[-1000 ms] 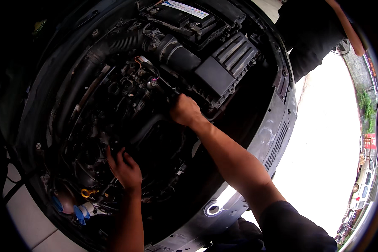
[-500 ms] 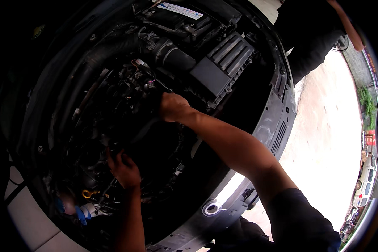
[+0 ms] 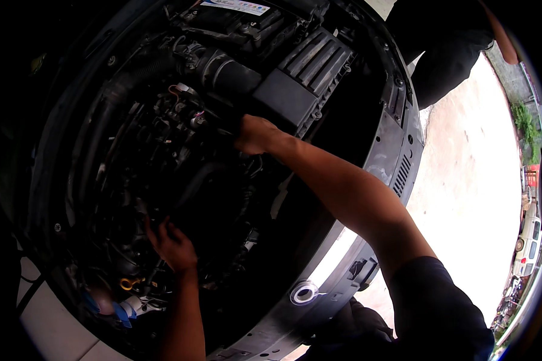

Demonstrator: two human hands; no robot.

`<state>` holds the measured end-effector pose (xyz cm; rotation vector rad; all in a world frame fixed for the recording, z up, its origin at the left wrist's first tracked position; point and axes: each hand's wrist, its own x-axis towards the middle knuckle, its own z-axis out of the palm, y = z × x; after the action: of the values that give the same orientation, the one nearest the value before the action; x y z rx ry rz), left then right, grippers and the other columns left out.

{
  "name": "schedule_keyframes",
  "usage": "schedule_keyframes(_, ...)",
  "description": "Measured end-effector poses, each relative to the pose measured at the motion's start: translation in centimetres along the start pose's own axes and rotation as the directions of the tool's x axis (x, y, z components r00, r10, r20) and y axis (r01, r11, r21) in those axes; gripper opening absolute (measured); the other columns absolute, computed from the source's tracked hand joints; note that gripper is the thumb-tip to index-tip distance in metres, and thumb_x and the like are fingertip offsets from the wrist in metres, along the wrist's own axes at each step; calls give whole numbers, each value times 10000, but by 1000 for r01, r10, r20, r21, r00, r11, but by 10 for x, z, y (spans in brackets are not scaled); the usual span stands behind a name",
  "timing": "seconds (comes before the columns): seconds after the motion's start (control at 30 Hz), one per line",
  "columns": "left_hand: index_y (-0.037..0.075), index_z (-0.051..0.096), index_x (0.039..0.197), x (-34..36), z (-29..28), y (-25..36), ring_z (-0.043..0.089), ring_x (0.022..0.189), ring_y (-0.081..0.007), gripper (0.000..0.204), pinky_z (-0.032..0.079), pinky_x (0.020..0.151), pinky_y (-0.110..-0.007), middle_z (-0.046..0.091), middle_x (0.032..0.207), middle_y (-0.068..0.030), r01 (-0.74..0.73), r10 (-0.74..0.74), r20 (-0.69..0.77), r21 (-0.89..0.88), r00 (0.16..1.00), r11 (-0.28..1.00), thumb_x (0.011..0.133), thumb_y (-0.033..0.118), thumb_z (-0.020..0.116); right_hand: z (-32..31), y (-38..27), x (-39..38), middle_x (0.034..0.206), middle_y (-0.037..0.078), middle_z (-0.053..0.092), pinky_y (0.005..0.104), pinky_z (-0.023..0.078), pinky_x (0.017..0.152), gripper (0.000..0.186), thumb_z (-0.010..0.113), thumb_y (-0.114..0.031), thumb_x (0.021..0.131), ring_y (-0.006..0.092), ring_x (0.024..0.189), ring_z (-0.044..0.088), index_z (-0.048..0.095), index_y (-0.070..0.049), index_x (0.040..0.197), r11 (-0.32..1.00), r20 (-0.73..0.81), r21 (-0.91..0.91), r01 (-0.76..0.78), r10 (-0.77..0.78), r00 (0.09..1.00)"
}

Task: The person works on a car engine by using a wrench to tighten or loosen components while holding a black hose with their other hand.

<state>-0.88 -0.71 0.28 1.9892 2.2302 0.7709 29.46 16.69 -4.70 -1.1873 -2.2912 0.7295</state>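
Engine bay edge (image 3: 384,162), hands (image 3: 259,135) (image 3: 176,248) well inside

right hand (image 3: 256,135) beside airbox (image 3: 286,96)

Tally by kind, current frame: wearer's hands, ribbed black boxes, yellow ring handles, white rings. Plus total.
Wearer's hands: 2 (left hand, right hand)
Ribbed black box: 1
Yellow ring handle: 1
White ring: 1
Total: 5
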Motion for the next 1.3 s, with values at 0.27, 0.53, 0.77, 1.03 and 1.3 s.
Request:
schedule_keyframes(0.27,3,652,1150,-2,3,4,484,1316,-365,232,568,916,-366,313,1543,-198,92,-85,71,-99,994,991,995,104,513,1,-42,-47,791,77,670,339,526,615,119,594,-128,859,211,679,638,700,-75,848,855,-299,-461,-238,103,949)
schedule_keyframes(0.53,3,649,1147,-1,7,2,487,1315,-352,219,573,913,-363,308,1543,-197,7,-5,41,-50,999,999,993,93,522,27,-24,-41,761,100,651,372,514,602,97,611,-110,816,247,674,628,693,-60,827,831,-509,-551,-71,-268,818)
schedule_keyframes(0.77,10,644,1158,1,1,6,535,1270,-351,220,571,912,-367,303,1547,-197,82,-77,80,-57,994,995,999,91,516,24,-46,-40,704,86,630,349,484,521,70,608,-81,776,234,586,593,672,-59,755,898,-486,-420,-131,-101,868)
schedule_keyframes(1.03,11,642,1159,-1,1,4,512,1295,-353,225,570,912,-372,293,1555,-191,80,-76,83,-44,994,996,1002,102,509,28,-41,-46,722,79,615,326,468,498,75,608,-32,773,201,585,571,673,-38,811,937,-589,-344,-57,-168,791)
schedule_keyframes(1.3,12,645,1152,0,5,5,470,1336,-370,227,558,943,-397,316,1547,-192,53,-50,62,-42,997,998,1000,111,509,28,-84,-41,972,210,670,423,566,756,223,595,-153,832,348,844,670,666,20,952,790,-654,-526,-315,-140,743)
